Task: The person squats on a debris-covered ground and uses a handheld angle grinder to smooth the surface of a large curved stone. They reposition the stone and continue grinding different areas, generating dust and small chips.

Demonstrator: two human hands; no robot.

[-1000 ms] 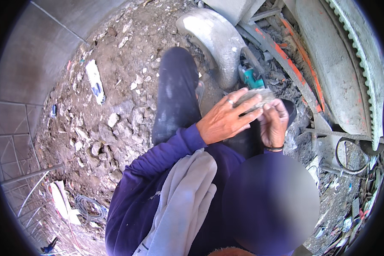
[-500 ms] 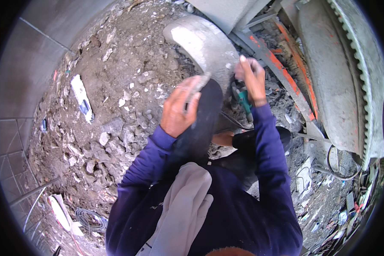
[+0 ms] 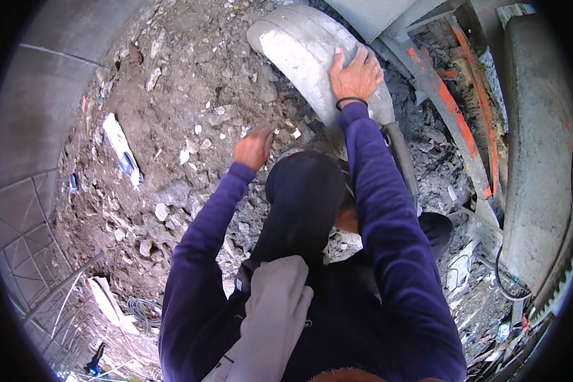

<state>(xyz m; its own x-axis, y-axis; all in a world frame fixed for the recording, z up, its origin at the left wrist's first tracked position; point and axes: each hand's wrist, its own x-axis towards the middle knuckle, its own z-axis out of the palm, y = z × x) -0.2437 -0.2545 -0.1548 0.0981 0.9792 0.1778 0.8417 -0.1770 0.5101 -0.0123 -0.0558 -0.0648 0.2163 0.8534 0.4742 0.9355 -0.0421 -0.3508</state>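
Observation:
My right hand (image 3: 356, 73) rests on a curved, mudguard-like grey piece (image 3: 299, 54), its thumb apart and its fingers bent over the piece's right side. A dark band circles that wrist. Left of my bent, dark-clad knee (image 3: 305, 188), my left hand (image 3: 253, 148) hovers low over rubble, its fingertips blurred and partly hidden; whether they hold anything cannot be made out. A dark, bar-like part (image 3: 401, 156) lies beside my right forearm, next to the lower end of the curved piece.
An orange-marked metal frame (image 3: 445, 95) slants along the right. Beyond it stands a large rounded grey shell (image 3: 541, 159) with a toothed edge. Broken stones and soil (image 3: 165, 191) cover the ground. At left lie a white strip (image 3: 118, 143), coiled wire (image 3: 145, 311) and metal rods (image 3: 63, 286).
My right hand has reached forward onto the curved piece, which now extends farther right. My left hand has lowered beside the knee; the pale flat piece in it no longer shows, nor does the teal tool.

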